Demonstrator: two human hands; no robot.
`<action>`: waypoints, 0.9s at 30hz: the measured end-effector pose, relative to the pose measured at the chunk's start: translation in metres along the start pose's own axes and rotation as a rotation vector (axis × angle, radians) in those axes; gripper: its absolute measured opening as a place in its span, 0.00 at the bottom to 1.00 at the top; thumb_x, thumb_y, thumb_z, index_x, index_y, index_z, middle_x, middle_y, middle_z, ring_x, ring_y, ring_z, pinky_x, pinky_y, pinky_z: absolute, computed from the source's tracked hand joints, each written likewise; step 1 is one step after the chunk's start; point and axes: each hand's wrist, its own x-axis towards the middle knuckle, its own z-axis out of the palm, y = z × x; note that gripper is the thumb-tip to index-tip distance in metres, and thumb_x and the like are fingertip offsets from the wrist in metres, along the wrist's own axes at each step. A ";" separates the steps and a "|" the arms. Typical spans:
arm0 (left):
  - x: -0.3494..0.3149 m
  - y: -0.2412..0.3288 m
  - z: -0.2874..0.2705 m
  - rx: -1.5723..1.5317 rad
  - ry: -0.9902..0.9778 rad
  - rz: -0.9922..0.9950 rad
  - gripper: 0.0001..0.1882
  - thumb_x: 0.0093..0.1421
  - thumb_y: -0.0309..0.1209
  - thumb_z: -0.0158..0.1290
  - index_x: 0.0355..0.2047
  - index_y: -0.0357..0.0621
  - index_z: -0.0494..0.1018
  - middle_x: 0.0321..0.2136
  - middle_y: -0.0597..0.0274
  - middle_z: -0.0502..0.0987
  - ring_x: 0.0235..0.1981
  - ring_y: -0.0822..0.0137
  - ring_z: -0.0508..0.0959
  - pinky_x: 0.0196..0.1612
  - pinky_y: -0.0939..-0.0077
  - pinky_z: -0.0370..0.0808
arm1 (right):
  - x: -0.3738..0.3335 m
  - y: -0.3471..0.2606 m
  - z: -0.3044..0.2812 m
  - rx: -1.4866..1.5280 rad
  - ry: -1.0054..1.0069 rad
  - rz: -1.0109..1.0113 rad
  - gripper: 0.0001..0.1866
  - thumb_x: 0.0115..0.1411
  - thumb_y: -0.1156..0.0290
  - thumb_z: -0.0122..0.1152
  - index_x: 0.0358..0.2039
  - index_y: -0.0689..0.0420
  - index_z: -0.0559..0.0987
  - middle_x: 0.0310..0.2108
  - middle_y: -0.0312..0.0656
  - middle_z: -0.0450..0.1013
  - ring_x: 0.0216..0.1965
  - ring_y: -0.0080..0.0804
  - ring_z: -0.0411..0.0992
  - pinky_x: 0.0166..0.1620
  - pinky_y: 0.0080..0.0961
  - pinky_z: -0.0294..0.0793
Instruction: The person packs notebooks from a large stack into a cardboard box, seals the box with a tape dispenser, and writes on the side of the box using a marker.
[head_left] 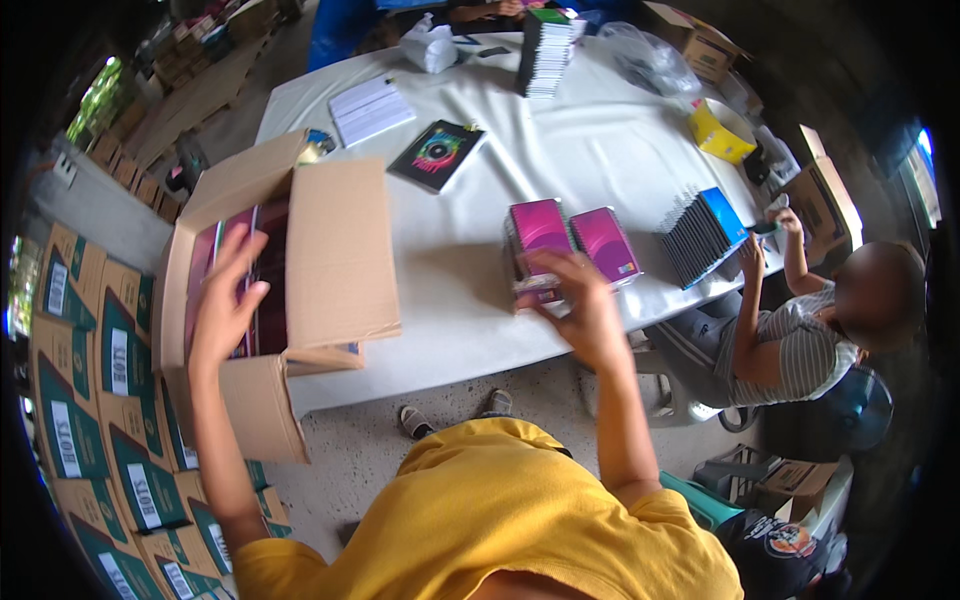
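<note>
My left hand (228, 310) is over the near side of an open cardboard box (345, 245), fingers spread and holding nothing. Inside the box lie purple and dark notebooks (205, 255), partly hidden by the flaps and my hand. My right hand (585, 305) is at the near side of two stacks of purple notebooks, thumb and fingers apart, slightly blurred. It overlaps the left stack (537, 222); whether it touches it I cannot tell. The right stack (605, 240) stands close beside it.
On the white-covered table (450, 310) are a black notebook (438, 155), papers (370, 110), a tall notebook stack (548, 60), blue-covered notebooks (705, 235) and a yellow container (722, 130). A seated person (775, 340) works at the right. Stacked cartons (120, 400) stand at the left.
</note>
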 end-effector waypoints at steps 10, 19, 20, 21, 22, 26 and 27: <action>0.109 0.173 0.340 -0.790 -0.163 -0.672 0.56 0.53 0.72 0.43 0.69 0.45 0.45 0.69 0.42 0.36 0.70 0.49 0.38 0.66 0.48 0.47 | 0.052 0.192 -0.134 -0.252 -0.251 0.708 0.46 0.48 0.34 0.64 0.48 0.68 0.74 0.32 0.55 0.77 0.37 0.42 0.78 0.40 0.39 0.73; 0.147 0.212 0.358 -1.253 0.119 -0.276 0.36 0.60 0.38 0.58 0.65 0.42 0.56 0.49 0.53 0.74 0.46 0.65 0.76 0.48 0.67 0.74 | 0.005 0.168 -0.120 -0.059 0.401 0.615 0.42 0.46 0.59 0.76 0.55 0.61 0.62 0.38 0.54 0.75 0.31 0.41 0.78 0.32 0.32 0.79; 0.141 0.234 0.312 -1.480 -0.003 -0.386 0.33 0.61 0.35 0.56 0.64 0.41 0.58 0.51 0.55 0.73 0.49 0.67 0.75 0.49 0.70 0.74 | -0.006 0.167 -0.123 0.352 0.456 0.498 0.39 0.51 0.64 0.72 0.59 0.57 0.62 0.40 0.49 0.75 0.31 0.33 0.77 0.30 0.29 0.78; 0.128 0.225 0.281 -1.620 -0.023 -0.465 0.33 0.62 0.35 0.55 0.64 0.40 0.58 0.53 0.57 0.72 0.51 0.69 0.73 0.53 0.72 0.71 | -0.006 0.160 -0.117 0.507 0.395 0.554 0.37 0.55 0.69 0.67 0.62 0.58 0.60 0.45 0.47 0.73 0.36 0.30 0.77 0.36 0.26 0.78; 0.118 0.221 0.254 -1.780 -0.066 -0.509 0.33 0.62 0.34 0.55 0.64 0.39 0.57 0.55 0.59 0.71 0.54 0.70 0.71 0.56 0.74 0.68 | -0.012 0.175 -0.117 0.751 0.445 0.393 0.36 0.58 0.71 0.61 0.64 0.57 0.58 0.50 0.46 0.71 0.43 0.30 0.75 0.44 0.27 0.77; 0.054 0.185 0.114 -2.004 0.060 -0.271 0.27 0.64 0.34 0.51 0.63 0.42 0.61 0.53 0.60 0.72 0.51 0.70 0.72 0.54 0.76 0.69 | -0.023 0.128 -0.103 1.160 0.284 0.325 0.35 0.61 0.60 0.53 0.66 0.56 0.57 0.58 0.46 0.66 0.57 0.37 0.68 0.57 0.38 0.70; 0.037 0.158 0.088 -1.947 0.192 -0.305 0.26 0.65 0.33 0.50 0.62 0.42 0.62 0.53 0.61 0.72 0.49 0.69 0.73 0.53 0.74 0.69 | -0.012 0.106 -0.091 1.159 0.271 0.266 0.35 0.61 0.60 0.52 0.66 0.56 0.56 0.59 0.46 0.65 0.57 0.38 0.67 0.58 0.39 0.69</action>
